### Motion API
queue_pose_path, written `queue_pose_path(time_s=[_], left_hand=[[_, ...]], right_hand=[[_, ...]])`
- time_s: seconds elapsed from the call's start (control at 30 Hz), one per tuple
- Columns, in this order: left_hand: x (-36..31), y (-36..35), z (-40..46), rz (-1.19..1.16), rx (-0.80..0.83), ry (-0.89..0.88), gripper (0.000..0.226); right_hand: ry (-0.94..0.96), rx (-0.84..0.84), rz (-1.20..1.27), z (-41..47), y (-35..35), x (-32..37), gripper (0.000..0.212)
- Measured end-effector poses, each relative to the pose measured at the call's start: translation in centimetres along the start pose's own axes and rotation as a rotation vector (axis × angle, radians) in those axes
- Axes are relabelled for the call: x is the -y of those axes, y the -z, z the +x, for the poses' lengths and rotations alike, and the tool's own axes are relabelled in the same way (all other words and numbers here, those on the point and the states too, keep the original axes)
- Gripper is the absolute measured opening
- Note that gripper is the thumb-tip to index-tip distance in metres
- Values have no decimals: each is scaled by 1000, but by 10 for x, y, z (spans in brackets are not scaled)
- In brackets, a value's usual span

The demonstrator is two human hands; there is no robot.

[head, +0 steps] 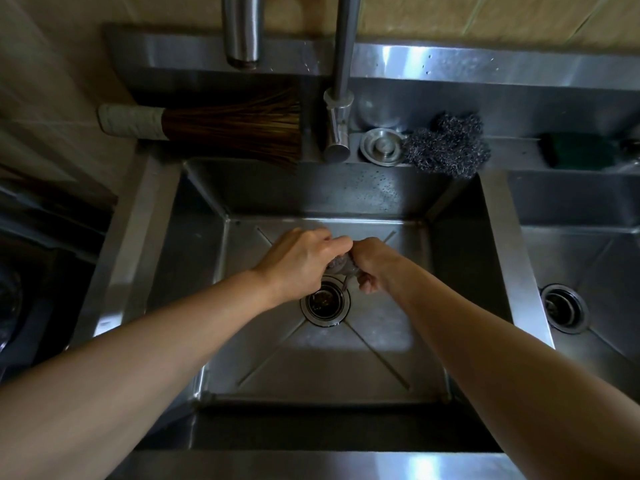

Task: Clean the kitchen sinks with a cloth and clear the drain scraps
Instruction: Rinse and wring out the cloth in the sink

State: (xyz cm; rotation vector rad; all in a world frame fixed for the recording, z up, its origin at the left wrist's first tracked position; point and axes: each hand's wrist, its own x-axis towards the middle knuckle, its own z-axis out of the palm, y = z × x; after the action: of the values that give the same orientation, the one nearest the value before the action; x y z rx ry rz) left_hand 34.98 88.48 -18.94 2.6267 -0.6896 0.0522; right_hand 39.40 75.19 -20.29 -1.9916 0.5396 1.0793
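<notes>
Two hands (301, 259) (372, 265) wring one cloth (341, 266), two sinks (398, 341) (588, 254)

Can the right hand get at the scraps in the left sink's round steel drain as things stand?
Probably not yet: the right hand and left hand both grip the grey cloth above the round steel drain; otherwise nothing covers it.

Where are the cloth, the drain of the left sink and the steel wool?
cloth (341, 266), head view, grey wad between the hands
drain (325, 301), head view, its dark middle with scraps
steel wool (448, 145), head view, middle of the wad
</notes>
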Motion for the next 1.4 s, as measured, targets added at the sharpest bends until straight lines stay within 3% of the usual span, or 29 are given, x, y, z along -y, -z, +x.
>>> queue_pose_path(time_s=[0.47,0.73,0.83,1.0,1.13,1.23,1.4], left_hand=[[6,-9,-5,-19,22,-8,29],[11,-7,-7,-97,84,56,24],[10,-2,-5,-197,75,207,24],[11,-8,-4,-585,178,682,23],[5,-17,-9,-930,41,951,20],[7,-20,-15,-952,49,1002,17],[2,-14,-22,-954,5,1047,18]], right_hand=[[-5,-9,-27,4,-5,-8,30],[34,-21,81,-3,-4,-11,32],[61,-30,147,-3,4,-10,34],[121,48,211,1,16,-16,17],[158,118,246,5,18,-28,51],[139,79,270,6,21,-37,64],[113,58,118,1,14,-48,44]])
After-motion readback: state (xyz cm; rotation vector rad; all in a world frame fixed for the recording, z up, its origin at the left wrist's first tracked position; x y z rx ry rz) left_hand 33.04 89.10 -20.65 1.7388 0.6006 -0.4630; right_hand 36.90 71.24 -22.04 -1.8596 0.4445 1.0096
